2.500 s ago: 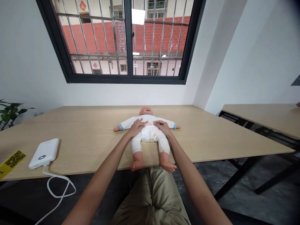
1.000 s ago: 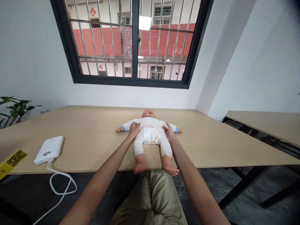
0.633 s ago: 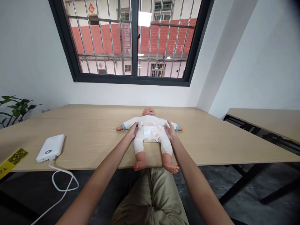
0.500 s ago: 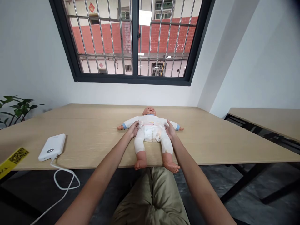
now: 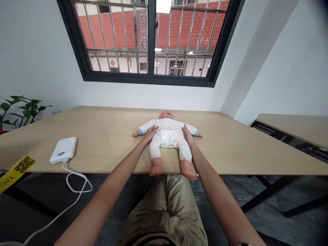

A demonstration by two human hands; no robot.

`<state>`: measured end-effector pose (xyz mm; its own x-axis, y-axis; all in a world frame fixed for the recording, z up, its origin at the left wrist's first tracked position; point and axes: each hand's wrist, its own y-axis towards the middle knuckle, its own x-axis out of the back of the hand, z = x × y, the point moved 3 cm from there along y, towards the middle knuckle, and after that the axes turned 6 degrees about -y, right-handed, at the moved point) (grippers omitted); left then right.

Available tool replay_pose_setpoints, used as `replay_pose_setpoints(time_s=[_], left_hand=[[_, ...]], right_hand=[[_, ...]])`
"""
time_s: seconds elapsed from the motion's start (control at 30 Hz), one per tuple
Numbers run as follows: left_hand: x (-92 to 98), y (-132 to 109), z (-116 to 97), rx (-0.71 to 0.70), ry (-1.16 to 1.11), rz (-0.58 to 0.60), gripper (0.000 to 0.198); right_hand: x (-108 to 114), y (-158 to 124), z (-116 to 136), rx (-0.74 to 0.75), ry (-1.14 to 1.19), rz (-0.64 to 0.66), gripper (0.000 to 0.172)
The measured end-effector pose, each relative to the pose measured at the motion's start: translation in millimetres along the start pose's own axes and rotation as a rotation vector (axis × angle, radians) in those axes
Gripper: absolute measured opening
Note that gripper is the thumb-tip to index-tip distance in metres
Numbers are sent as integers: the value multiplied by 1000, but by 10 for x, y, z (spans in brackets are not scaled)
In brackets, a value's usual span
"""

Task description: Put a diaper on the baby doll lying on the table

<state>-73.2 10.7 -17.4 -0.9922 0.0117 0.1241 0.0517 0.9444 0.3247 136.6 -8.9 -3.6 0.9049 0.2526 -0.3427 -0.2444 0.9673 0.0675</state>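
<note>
A baby doll (image 5: 167, 124) lies on its back on the wooden table, head toward the window and feet over the front edge. Its body is white with blue cuffs, and a white diaper (image 5: 169, 139) is around its hips. My left hand (image 5: 151, 134) holds the doll's waist on the left, fingers against the side of the belly. On the opposite side my right hand (image 5: 187, 135) grips the waist, its thumb side up along the diaper's edge. Some fingertips of both hands are hidden against the doll.
A white power bank (image 5: 63, 150) with a white cable (image 5: 83, 191) lies at the left of the table (image 5: 107, 136). A yellow label (image 5: 16, 174) is by the left front edge. A plant (image 5: 25, 109) stands far left, a second table (image 5: 294, 131) at right.
The view has tilted down a little, so the table and doll appear higher. My left hand's fingers lie slightly further onto the doll's belly. Both hands stay at its waist.
</note>
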Motion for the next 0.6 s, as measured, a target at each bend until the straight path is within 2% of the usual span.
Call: replay_pose_setpoints(time_s=[0.13,0.2,0.33,0.6], left_hand=[[96,-23,3,-72,410,-59,37],[115,-35,-2,-96,536,-89,35],[123,-78,-27,-98,498,-152,28],[146,-89,-36,-31,223,-201,42]], right_hand=[[-58,-71,59,22,61,-38,45],[-69,-86,71,29,57,-65,42],[-99,-116,81,-5,28,-117,44],[-249,-308,143,8,34,-133,50]])
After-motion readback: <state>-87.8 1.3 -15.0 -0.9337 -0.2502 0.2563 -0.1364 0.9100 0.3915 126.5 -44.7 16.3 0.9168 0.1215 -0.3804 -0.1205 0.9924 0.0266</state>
